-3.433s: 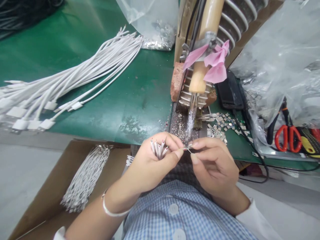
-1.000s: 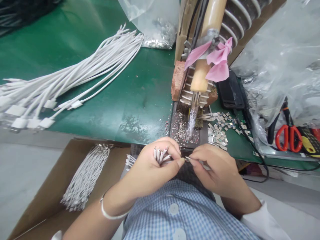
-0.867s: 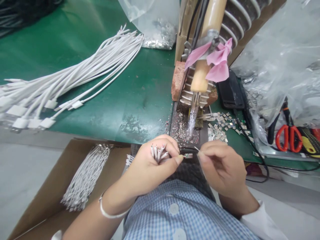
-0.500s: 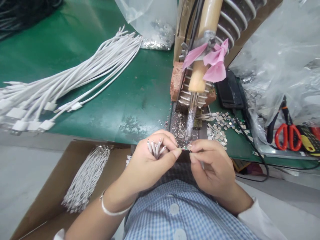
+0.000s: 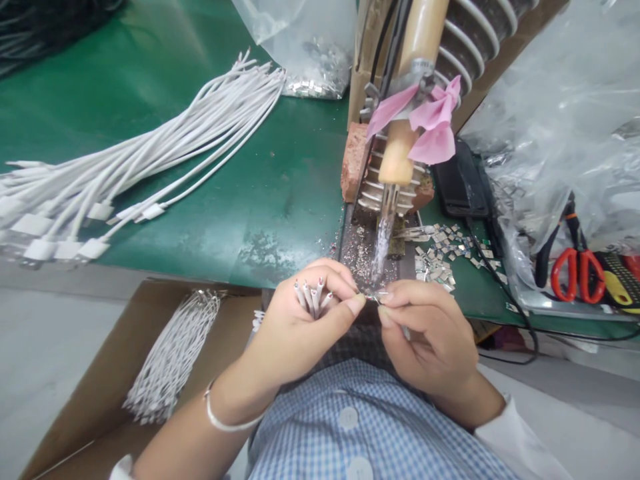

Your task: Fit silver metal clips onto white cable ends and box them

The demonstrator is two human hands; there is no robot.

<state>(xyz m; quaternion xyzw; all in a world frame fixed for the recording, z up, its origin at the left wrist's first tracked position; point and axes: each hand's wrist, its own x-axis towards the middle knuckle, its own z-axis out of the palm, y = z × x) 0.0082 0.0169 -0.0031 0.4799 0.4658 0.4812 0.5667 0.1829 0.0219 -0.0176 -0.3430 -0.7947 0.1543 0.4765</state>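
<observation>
My left hand (image 5: 310,320) is closed around several white cables (image 5: 313,299), whose stripped ends poke up between thumb and fingers. Its thumb and forefinger pinch a thin wire end at the front. My right hand (image 5: 425,327) pinches a small metal connector (image 5: 383,295) against that wire end; the fingertips hide most of the piece. Just beyond the fingertips, the tip of a soldering iron (image 5: 383,247) points down. The iron has a wooden handle with a pink ribbon (image 5: 433,123) tied on it and is fixed in a coiled stand (image 5: 370,193).
White USB cables (image 5: 165,153) lie in a bundle on the green table (image 5: 280,180). An open cardboard box (image 5: 90,393) below holds more cables (image 5: 175,353). Small metal connectors (image 5: 445,250) are scattered right of the iron, near a black phone (image 5: 457,180) and red-handled pliers (image 5: 577,273).
The small connector in my right fingertips has tilted slightly and shifted a little to the right. Both hands otherwise stay almost where they were, below the iron's tip.
</observation>
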